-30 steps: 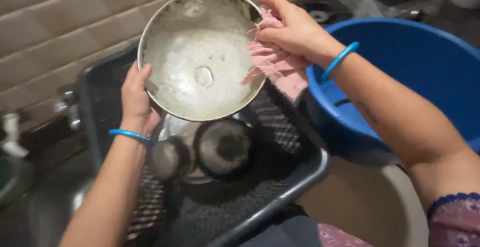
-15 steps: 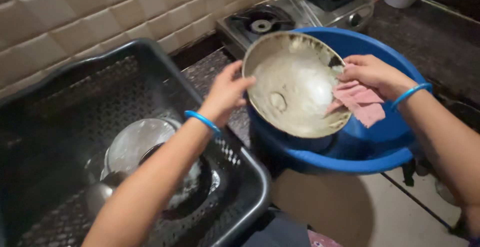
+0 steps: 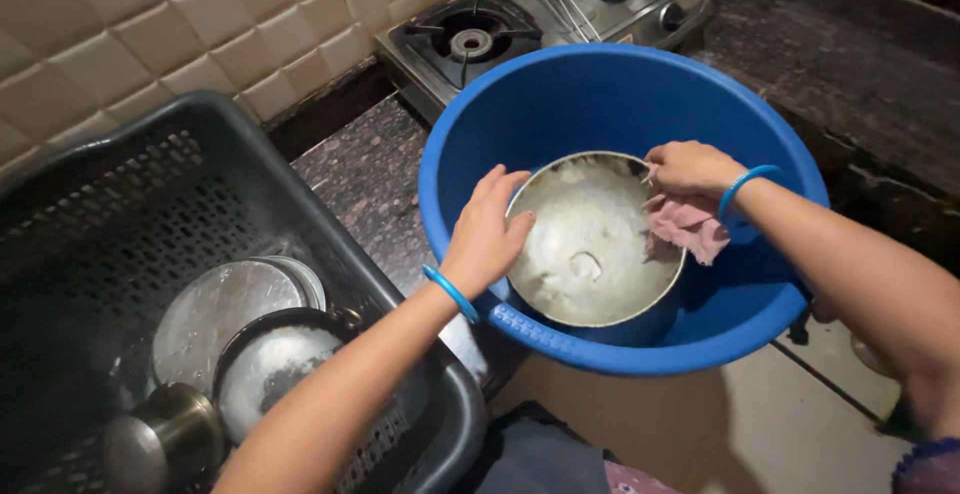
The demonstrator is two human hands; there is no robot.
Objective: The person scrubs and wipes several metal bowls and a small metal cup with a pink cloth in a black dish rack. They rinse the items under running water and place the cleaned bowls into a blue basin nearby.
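1. Head view, centre of frame: fingers [image 3: 497, 197] of our left hand [image 3: 487, 239] spread over the steel plate's [image 3: 590, 244] left rim, inside the blue tub [image 3: 560, 104].
2. Centre right: our right hand [image 3: 690, 167] pinches a pink cloth [image 3: 688, 226] against the rim.
3. We judge the plate stiff, light, soapy-slick; hold its rim.

Your one head camera looks steeply down, close over the blue tub [image 3: 520, 114], dish crate [image 3: 120, 194] at left
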